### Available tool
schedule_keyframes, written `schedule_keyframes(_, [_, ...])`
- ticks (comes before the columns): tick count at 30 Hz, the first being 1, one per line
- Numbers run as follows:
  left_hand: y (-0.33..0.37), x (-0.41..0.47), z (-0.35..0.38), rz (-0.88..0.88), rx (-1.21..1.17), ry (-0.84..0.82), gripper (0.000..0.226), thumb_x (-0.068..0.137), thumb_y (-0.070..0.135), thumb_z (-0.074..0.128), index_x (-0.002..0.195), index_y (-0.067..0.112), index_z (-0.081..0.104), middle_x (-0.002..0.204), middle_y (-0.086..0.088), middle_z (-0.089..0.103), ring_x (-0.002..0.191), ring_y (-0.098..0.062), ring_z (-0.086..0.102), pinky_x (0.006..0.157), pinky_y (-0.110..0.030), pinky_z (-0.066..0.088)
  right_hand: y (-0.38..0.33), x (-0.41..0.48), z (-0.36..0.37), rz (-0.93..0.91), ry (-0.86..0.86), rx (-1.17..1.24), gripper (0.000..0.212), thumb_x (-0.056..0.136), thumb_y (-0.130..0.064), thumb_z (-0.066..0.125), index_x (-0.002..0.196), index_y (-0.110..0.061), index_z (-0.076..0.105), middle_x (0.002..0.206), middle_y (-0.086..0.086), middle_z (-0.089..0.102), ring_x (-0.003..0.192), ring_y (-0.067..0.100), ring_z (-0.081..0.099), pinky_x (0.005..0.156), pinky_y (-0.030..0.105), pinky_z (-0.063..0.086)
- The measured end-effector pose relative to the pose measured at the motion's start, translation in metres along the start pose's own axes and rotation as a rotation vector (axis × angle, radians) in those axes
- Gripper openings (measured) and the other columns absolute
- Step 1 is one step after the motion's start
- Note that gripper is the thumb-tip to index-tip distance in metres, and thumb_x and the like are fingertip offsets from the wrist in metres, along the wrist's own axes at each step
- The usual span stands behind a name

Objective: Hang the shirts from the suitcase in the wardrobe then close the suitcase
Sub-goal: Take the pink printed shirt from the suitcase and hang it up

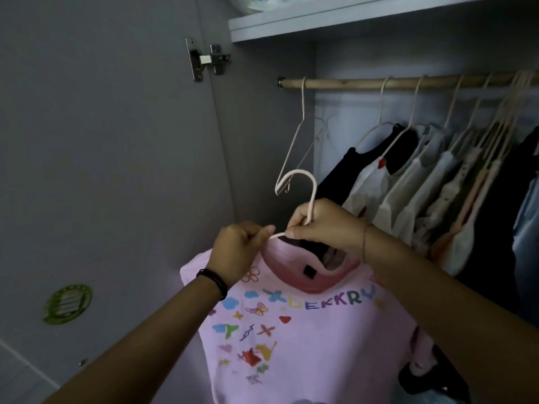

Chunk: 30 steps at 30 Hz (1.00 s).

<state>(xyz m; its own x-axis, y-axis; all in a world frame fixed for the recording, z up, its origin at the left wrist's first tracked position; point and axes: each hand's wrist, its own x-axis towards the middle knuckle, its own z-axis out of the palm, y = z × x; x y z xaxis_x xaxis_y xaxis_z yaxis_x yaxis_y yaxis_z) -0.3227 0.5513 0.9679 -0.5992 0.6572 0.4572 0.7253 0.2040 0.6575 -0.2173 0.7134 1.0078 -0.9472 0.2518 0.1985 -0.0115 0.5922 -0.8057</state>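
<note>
A pink shirt (306, 330) with colourful prints and a darker pink collar hangs in front of me on a pale pink hanger (312, 193), whose hook points up. My right hand (326, 225) grips the hanger at the base of its hook. My left hand (239, 249) pinches the shirt's collar and the hanger's left arm. Above them runs the wooden wardrobe rail (408, 83). The suitcase is out of sight.
An empty pale hanger (297, 147) hangs at the rail's left end. Several hung garments (423, 182) fill the rail to the right. The open wardrobe door (102, 170) with its hinge (207, 58) stands at left. A shelf (350, 18) lies above.
</note>
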Motion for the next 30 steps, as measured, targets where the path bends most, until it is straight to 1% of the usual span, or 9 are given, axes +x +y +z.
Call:
schedule_keyframes(4, [-0.014,-0.014,-0.009,0.086,0.118,-0.180,0.034,0.096,0.043,0.044,0.102,0.020,0.068,0.086,0.005,0.069,0.077,-0.005,0.063,0.070,-0.018,0.048,0.001,0.001,-0.009,0.105,-0.009,0.163,0.008,0.078,-0.007,0.072,0.075,-0.009,0.066,0.047,-0.006,0.053,0.045,0.005,0.045,0.046,0.016,0.036])
schedule_keyframes(6, [-0.023,-0.017,-0.015,0.063,0.069,-0.156,0.021,0.097,0.034,0.048,0.102,0.024,0.066,0.086,0.007,0.067,0.078,-0.004,0.063,0.070,-0.011,0.045,0.002,-0.004,-0.014,0.078,-0.062,0.220,0.006,0.081,-0.005,0.070,0.084,-0.005,0.064,0.054,0.000,0.056,0.049,0.009,0.048,0.050,0.018,0.041])
schedule_keyframes(11, [-0.030,-0.020,-0.024,-0.067,-0.137,-0.072,0.016,0.094,0.025,0.053,0.085,0.029,0.065,0.077,0.011,0.065,0.072,-0.002,0.063,0.063,-0.011,0.047,0.030,-0.030,-0.050,0.031,-0.075,0.017,0.035,0.083,-0.022,0.066,0.116,-0.015,0.059,0.112,-0.003,0.064,0.102,0.003,0.060,0.087,0.011,0.046])
schedule_keyframes(14, [-0.031,-0.022,-0.026,-0.103,-0.199,-0.053,0.015,0.093,0.025,0.054,0.087,0.025,0.067,0.079,0.006,0.068,0.071,-0.006,0.065,0.062,-0.014,0.050,0.054,-0.056,-0.067,0.065,-0.118,-0.128,0.027,0.083,-0.039,0.060,0.099,-0.018,0.067,0.090,-0.011,0.067,0.085,-0.002,0.062,0.075,0.013,0.047])
schedule_keyframes(17, [-0.032,-0.021,-0.026,-0.099,-0.211,-0.011,0.015,0.093,0.021,0.055,0.085,0.025,0.067,0.077,0.008,0.067,0.071,-0.002,0.063,0.061,-0.011,0.048,0.082,-0.079,-0.065,0.020,0.030,-0.195,0.066,0.077,-0.068,0.055,0.071,-0.003,0.058,0.061,0.004,0.054,0.063,0.005,0.051,0.059,0.022,0.039])
schedule_keyframes(20, [-0.033,-0.022,-0.025,-0.088,-0.229,0.020,0.015,0.093,0.019,0.056,0.085,0.026,0.067,0.074,0.015,0.068,0.073,-0.001,0.063,0.063,-0.009,0.047,0.099,-0.100,-0.068,-0.003,0.180,-0.106,0.082,0.067,-0.079,0.054,0.069,0.003,0.058,0.066,0.019,0.056,0.065,0.007,0.051,0.059,0.023,0.039])
schedule_keyframes(24, [-0.033,-0.024,-0.018,-0.103,-0.257,0.002,0.016,0.092,0.018,0.056,0.084,0.026,0.067,0.073,0.022,0.068,0.071,-0.001,0.065,0.061,-0.011,0.049,0.106,-0.121,-0.074,0.076,0.194,0.008,0.050,0.075,-0.056,0.064,0.072,-0.006,0.068,0.075,0.022,0.064,0.069,0.002,0.054,0.062,0.015,0.041])
schedule_keyframes(27, [-0.032,-0.024,-0.012,-0.138,-0.298,0.010,0.015,0.092,0.018,0.057,0.084,0.023,0.069,0.071,0.017,0.069,0.070,-0.003,0.065,0.062,-0.012,0.050,0.108,-0.134,-0.079,0.143,0.198,0.000,0.089,0.056,-0.077,0.067,0.070,0.010,0.061,0.065,0.011,0.056,0.063,0.005,0.051,0.055,0.017,0.037])
schedule_keyframes(30, [-0.028,-0.019,-0.006,-0.132,-0.328,-0.025,0.016,0.092,0.020,0.056,0.084,0.021,0.070,0.076,0.008,0.070,0.074,-0.011,0.066,0.066,-0.018,0.052,0.092,-0.138,-0.077,0.205,0.051,0.033,0.086,0.055,-0.079,0.066,0.079,0.004,0.067,0.071,0.009,0.066,0.066,0.007,0.059,0.059,0.019,0.044])
